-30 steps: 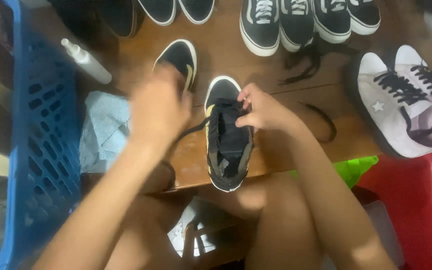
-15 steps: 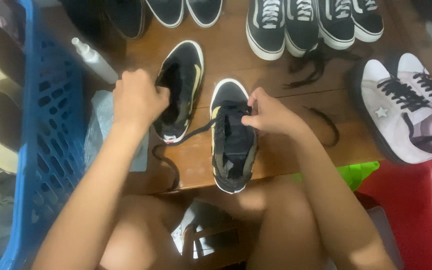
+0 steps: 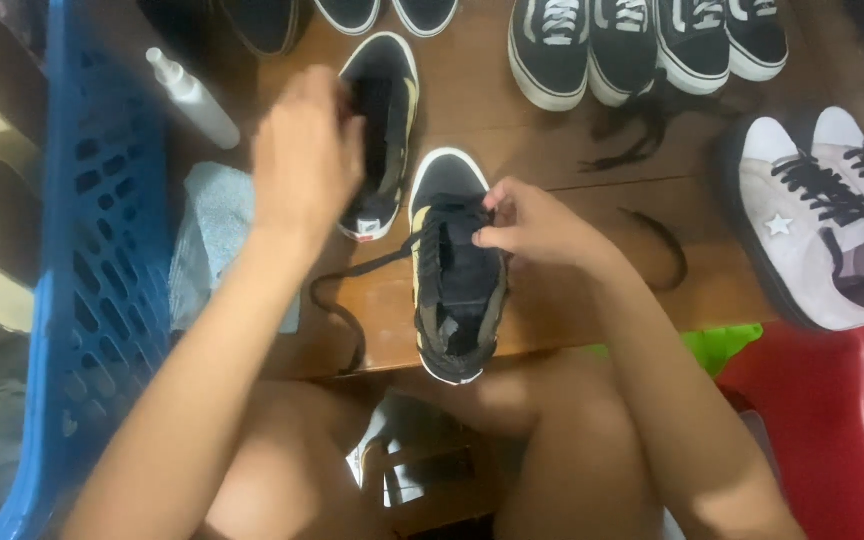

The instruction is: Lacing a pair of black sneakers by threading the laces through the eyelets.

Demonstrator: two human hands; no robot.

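1. Right hand (image 3: 532, 225) pinches the black lace (image 3: 377, 265) at the near shoe (image 3: 457, 270) (table centre)
2. Left hand (image 3: 307, 150), at ten o'clock, grips the lace; over-pulling could unthread it

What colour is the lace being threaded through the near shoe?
Black lace, on the black-and-tan shoe; head view.

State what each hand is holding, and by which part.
Right hand pinches the black shoe at its lace eyelets. Left hand grips the black lace, apparently near its end.
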